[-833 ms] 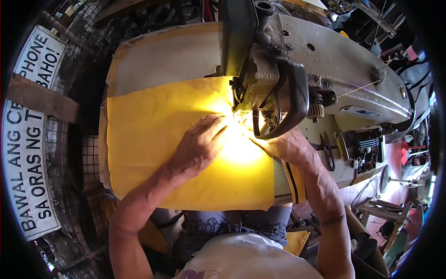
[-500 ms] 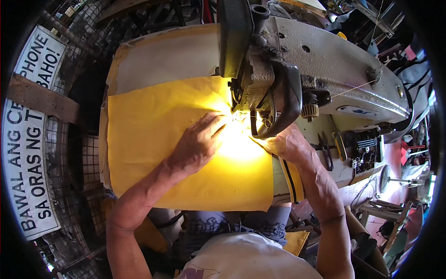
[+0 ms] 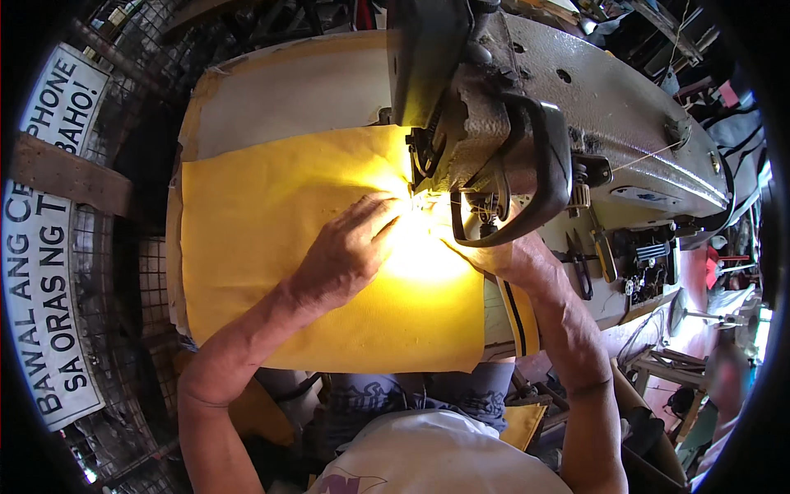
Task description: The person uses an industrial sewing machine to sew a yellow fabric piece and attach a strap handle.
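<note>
A large yellow fabric sheet (image 3: pixel 247 247) lies under the head of a sewing machine (image 3: pixel 625 99), with a bright lamp glow around the needle. My left hand (image 3: pixel 350 247) presses on the sheet just left of the needle, fingers bent and drawn together on the cloth. On the other side my right hand (image 3: pixel 518 259) pinches the fabric near its right edge; the machine's black looped guard and the glare partly hide its fingers. A yellow strip with a dark line along it (image 3: pixel 517 317) hangs beside my right wrist. Glare washes out the stitching spot.
Scissors (image 3: pixel 581 263) and a yellow-handled tool (image 3: pixel 605 257) lie on the machine table to the right. Beyond them is a tray of bobbins and small metal parts (image 3: pixel 646 267). A wire grid (image 3: pixel 92 263) with white signs stands at the left.
The view has shifted slightly, so the machine head sits a little further right and lower. Both hands keep nearly the same places on the fabric. A blurred shape shows at the far right.
</note>
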The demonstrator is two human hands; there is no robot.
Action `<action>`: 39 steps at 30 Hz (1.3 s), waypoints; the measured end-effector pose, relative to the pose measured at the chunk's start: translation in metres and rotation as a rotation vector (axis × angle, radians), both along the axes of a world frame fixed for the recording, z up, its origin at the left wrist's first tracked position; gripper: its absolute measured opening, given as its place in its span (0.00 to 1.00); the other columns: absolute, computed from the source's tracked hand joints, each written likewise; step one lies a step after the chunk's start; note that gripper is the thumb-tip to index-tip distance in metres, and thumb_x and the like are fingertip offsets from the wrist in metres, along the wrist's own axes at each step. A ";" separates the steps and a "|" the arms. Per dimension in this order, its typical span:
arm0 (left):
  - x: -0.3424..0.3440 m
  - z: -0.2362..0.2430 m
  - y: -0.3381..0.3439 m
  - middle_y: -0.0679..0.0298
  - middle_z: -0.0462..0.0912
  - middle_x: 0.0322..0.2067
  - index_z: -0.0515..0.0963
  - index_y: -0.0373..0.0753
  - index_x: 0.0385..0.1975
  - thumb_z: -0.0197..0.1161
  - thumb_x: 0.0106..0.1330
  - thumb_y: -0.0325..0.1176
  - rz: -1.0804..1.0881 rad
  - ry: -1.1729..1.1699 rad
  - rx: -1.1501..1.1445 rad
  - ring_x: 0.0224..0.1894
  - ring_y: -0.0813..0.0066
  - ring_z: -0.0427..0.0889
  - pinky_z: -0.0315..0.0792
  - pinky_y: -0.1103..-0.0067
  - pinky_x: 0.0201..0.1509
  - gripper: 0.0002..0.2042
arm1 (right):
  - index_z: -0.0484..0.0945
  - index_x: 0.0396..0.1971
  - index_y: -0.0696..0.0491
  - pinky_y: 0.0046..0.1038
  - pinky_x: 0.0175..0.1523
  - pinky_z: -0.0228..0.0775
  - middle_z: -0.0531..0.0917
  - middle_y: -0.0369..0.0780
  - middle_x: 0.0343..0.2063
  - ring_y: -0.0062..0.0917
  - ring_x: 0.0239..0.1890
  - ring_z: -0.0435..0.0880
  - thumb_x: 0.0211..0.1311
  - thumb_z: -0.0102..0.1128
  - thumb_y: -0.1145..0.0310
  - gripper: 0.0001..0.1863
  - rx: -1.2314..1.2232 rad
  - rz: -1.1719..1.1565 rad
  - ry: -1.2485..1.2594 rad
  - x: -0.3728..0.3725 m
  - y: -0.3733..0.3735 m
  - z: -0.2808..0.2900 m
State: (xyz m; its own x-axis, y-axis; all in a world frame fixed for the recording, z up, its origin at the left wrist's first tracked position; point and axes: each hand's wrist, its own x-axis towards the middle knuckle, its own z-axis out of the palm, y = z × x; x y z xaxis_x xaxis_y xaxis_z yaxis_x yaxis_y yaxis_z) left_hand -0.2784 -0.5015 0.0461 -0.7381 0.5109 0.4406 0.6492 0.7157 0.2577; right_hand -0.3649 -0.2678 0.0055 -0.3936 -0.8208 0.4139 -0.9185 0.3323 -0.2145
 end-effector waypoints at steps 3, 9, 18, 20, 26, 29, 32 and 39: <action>0.001 0.001 0.000 0.53 0.78 0.44 0.77 0.30 0.44 0.59 0.57 0.26 0.011 -0.030 0.047 0.50 0.57 0.79 0.76 0.69 0.55 0.15 | 0.74 0.10 0.48 0.32 0.21 0.68 0.71 0.35 0.09 0.30 0.13 0.74 0.46 0.65 0.65 0.12 -0.063 0.079 -0.018 -0.005 0.001 0.004; 0.002 0.002 0.002 0.53 0.78 0.45 0.77 0.30 0.46 0.59 0.57 0.27 0.010 -0.037 0.035 0.51 0.57 0.79 0.75 0.69 0.56 0.16 | 0.79 0.16 0.44 0.30 0.20 0.68 0.75 0.33 0.12 0.28 0.13 0.74 0.48 0.65 0.65 0.06 0.036 0.236 -0.002 -0.021 0.005 0.009; 0.002 0.000 0.002 0.54 0.78 0.46 0.77 0.31 0.47 0.60 0.57 0.27 0.021 -0.043 0.076 0.51 0.57 0.78 0.75 0.69 0.56 0.17 | 0.80 0.17 0.44 0.32 0.23 0.71 0.77 0.35 0.13 0.30 0.15 0.77 0.48 0.66 0.62 0.06 0.024 0.169 0.067 -0.018 0.004 -0.002; 0.001 -0.001 0.002 0.54 0.78 0.46 0.77 0.31 0.47 0.59 0.57 0.27 0.015 -0.038 0.073 0.51 0.57 0.78 0.75 0.69 0.56 0.17 | 0.81 0.18 0.44 0.33 0.23 0.71 0.78 0.35 0.14 0.31 0.15 0.77 0.49 0.66 0.61 0.06 0.046 0.152 0.064 -0.018 0.004 -0.002; 0.001 -0.004 0.003 0.54 0.78 0.46 0.77 0.31 0.47 0.59 0.56 0.26 0.025 0.001 0.033 0.52 0.57 0.78 0.75 0.70 0.56 0.17 | 0.80 0.18 0.49 0.34 0.26 0.72 0.78 0.37 0.14 0.34 0.17 0.78 0.54 0.61 0.60 0.11 0.042 0.151 0.069 -0.017 0.003 0.001; 0.002 -0.005 0.003 0.54 0.77 0.46 0.77 0.31 0.46 0.58 0.57 0.26 0.034 0.016 0.002 0.52 0.57 0.77 0.75 0.70 0.57 0.16 | 0.79 0.18 0.49 0.34 0.26 0.72 0.79 0.36 0.14 0.34 0.17 0.78 0.55 0.61 0.60 0.12 0.004 0.091 -0.033 -0.017 0.002 0.002; 0.003 -0.004 0.004 0.54 0.77 0.46 0.77 0.30 0.46 0.58 0.56 0.26 0.045 0.000 0.019 0.53 0.57 0.77 0.75 0.70 0.57 0.17 | 0.78 0.17 0.47 0.33 0.24 0.71 0.78 0.35 0.14 0.31 0.16 0.77 0.52 0.62 0.64 0.08 0.032 0.055 -0.129 -0.018 0.003 0.002; 0.004 -0.001 0.004 0.53 0.77 0.47 0.76 0.30 0.48 0.58 0.56 0.26 0.044 -0.027 0.048 0.53 0.57 0.77 0.75 0.70 0.57 0.18 | 0.77 0.15 0.44 0.32 0.20 0.68 0.75 0.34 0.12 0.30 0.14 0.75 0.44 0.64 0.67 0.05 0.077 0.175 0.108 -0.017 0.002 -0.003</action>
State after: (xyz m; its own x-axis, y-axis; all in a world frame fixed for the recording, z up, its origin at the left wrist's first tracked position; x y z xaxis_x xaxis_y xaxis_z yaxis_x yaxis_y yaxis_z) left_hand -0.2740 -0.4975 0.0452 -0.7710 0.4568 0.4437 0.6101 0.7295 0.3092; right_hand -0.3822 -0.2657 0.0028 -0.1992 -0.9037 0.3790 -0.9798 0.1773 -0.0921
